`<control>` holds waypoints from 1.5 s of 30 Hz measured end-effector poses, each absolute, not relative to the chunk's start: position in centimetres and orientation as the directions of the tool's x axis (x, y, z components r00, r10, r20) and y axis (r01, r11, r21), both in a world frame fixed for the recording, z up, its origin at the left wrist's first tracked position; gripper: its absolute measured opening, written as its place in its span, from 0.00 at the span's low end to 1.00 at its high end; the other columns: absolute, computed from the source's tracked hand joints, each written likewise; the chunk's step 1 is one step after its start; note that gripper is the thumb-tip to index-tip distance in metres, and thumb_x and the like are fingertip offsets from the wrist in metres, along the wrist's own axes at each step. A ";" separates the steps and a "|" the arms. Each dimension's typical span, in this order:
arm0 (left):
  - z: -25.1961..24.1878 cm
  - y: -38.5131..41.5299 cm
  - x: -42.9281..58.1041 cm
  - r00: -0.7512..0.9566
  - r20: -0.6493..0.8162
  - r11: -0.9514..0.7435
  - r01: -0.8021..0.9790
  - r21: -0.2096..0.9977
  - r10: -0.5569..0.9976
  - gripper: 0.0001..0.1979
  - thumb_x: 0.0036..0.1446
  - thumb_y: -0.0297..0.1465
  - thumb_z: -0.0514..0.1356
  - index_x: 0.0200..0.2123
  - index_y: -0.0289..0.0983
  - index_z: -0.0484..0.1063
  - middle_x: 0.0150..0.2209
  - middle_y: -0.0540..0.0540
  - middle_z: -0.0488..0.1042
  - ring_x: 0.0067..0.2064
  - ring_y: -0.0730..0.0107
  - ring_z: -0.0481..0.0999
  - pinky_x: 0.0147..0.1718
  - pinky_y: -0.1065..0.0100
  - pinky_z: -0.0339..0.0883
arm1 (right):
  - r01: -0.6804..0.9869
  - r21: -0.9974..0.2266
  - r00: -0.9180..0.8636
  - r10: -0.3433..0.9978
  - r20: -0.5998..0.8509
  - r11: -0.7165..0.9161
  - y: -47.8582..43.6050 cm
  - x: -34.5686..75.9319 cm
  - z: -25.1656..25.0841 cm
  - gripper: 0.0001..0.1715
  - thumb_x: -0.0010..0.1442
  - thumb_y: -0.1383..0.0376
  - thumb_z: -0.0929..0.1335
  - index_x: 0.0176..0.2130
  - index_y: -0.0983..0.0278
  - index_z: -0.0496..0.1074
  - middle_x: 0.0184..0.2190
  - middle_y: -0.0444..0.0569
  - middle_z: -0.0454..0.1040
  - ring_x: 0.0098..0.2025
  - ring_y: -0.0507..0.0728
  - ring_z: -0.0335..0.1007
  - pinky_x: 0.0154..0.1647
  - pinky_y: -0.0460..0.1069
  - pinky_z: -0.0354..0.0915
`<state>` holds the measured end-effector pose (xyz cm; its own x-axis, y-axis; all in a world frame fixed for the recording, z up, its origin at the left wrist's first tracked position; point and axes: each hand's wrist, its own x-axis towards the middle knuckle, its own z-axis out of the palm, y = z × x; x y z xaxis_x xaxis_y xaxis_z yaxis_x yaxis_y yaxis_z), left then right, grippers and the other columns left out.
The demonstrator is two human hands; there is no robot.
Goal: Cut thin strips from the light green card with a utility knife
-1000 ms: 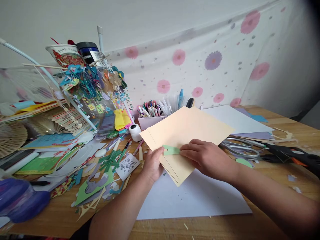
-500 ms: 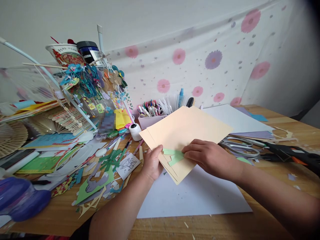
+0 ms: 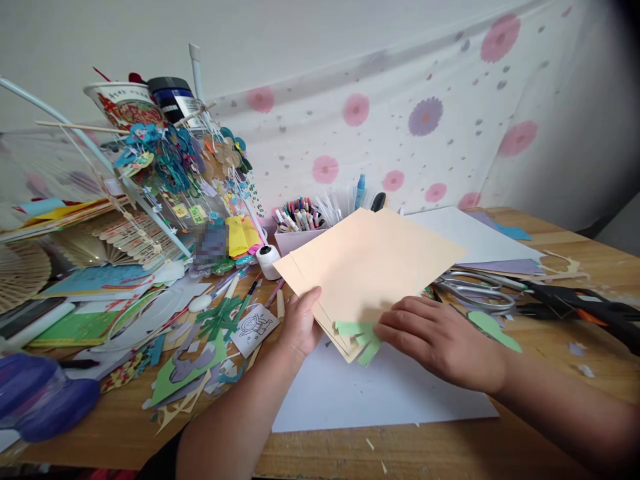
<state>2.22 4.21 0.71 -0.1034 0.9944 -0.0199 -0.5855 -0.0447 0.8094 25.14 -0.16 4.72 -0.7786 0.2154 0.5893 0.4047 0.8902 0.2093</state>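
My left hand (image 3: 300,323) grips the near left edge of a stack of cream paper sheets (image 3: 370,263), holding it tilted above the table. My right hand (image 3: 435,340) pinches a light green paper cut-out (image 3: 357,333) at the stack's near corner, fingers closed on it. The green piece sticks out from between or under the cream sheets; which, I cannot tell. Below both hands lies a large white sheet (image 3: 380,393) on the wooden table (image 3: 550,367).
Scissors (image 3: 475,290) and a black-and-orange tool (image 3: 585,310) lie to the right, with another green cut-out (image 3: 493,328) near them. A box of markers (image 3: 300,223) stands behind the stack. Paper scraps, fans and a hanging craft ornament (image 3: 170,167) crowd the left side.
My right hand has drawn the green cut-out down along the cream stack, from its middle to its near corner. My left hand kept its grip on the stack.
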 end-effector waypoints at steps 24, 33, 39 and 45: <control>1.2 1.7 4.1 -0.012 0.084 -0.078 -0.537 0.840 0.996 0.32 0.48 0.34 0.71 0.57 0.42 0.68 0.50 0.44 0.77 0.55 0.55 0.73 0.54 0.61 0.68 | -0.282 -0.944 -0.101 0.983 -0.151 -0.174 0.0 23.2 2.6 0.30 0.58 0.47 0.69 0.49 0.65 0.68 0.48 0.59 0.75 0.43 0.61 0.75 0.38 0.55 0.72; 1.4 1.8 3.7 0.046 -0.017 0.040 -0.553 0.832 0.999 0.32 0.48 0.33 0.70 0.57 0.41 0.67 0.45 0.44 0.79 0.46 0.57 0.78 0.39 0.63 0.76 | -0.185 -0.982 0.020 0.999 0.037 0.040 2.6 24.4 3.8 0.30 0.55 0.54 0.72 0.54 0.60 0.67 0.56 0.53 0.71 0.54 0.61 0.70 0.55 0.58 0.67; 2.0 2.0 3.6 0.013 -0.129 0.119 -0.479 0.870 0.992 0.30 0.45 0.36 0.71 0.53 0.39 0.69 0.41 0.45 0.79 0.32 0.64 0.78 0.16 0.72 0.68 | -0.223 -0.975 -0.211 0.975 0.066 0.018 3.6 28.1 5.0 0.26 0.53 0.56 0.74 0.50 0.58 0.72 0.49 0.52 0.75 0.48 0.64 0.74 0.50 0.61 0.70; 2.0 1.8 3.9 -0.050 -0.026 -0.002 -0.501 0.866 0.998 0.33 0.49 0.33 0.69 0.58 0.46 0.64 0.50 0.47 0.76 0.44 0.61 0.78 0.28 0.70 0.74 | -0.235 -0.967 -0.138 0.988 -0.063 -0.094 1.1 25.7 2.8 0.26 0.58 0.48 0.68 0.49 0.61 0.69 0.43 0.54 0.77 0.36 0.59 0.75 0.30 0.54 0.73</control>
